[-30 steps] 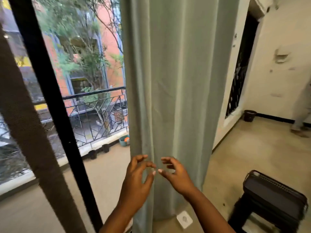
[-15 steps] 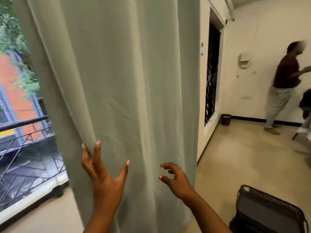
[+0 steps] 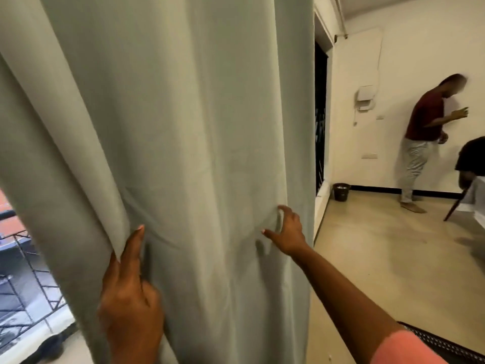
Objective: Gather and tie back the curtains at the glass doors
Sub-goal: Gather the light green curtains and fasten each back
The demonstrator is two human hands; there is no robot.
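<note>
A pale grey-green curtain (image 3: 183, 127) hangs in long vertical folds and fills most of the view, from the left edge to a straight right hem just beside the white door frame (image 3: 321, 22). The left hand (image 3: 131, 306) is low at the curtain's left side, its back toward the camera; the fingers are tucked behind a fold and the thumb lies straight up along the front of the cloth, so the fold is pinched between thumb and fingers. The right hand (image 3: 287, 231) reaches out on a straight arm and meets the curtain near its right hem, fingers curled into the fabric, which puckers and dimples around them; the thumb points left across the cloth. A pink sleeve (image 3: 409, 349) covers the upper part of that arm at the bottom edge. Past the curtain's lower left corner, a black metal balcony railing (image 3: 23, 274) and a strip of orange wall show outside. To the right the room opens onto a beige floor (image 3: 380, 258) and white walls. A small dark bin (image 3: 341, 191) stands on the floor by the dark barred opening (image 3: 320, 114). Further back a person (image 3: 422, 143) in a maroon shirt and light trousers stands facing the wall, blurred. A dark perforated basket rim (image 3: 446, 346) shows at the lower right corner.
</note>
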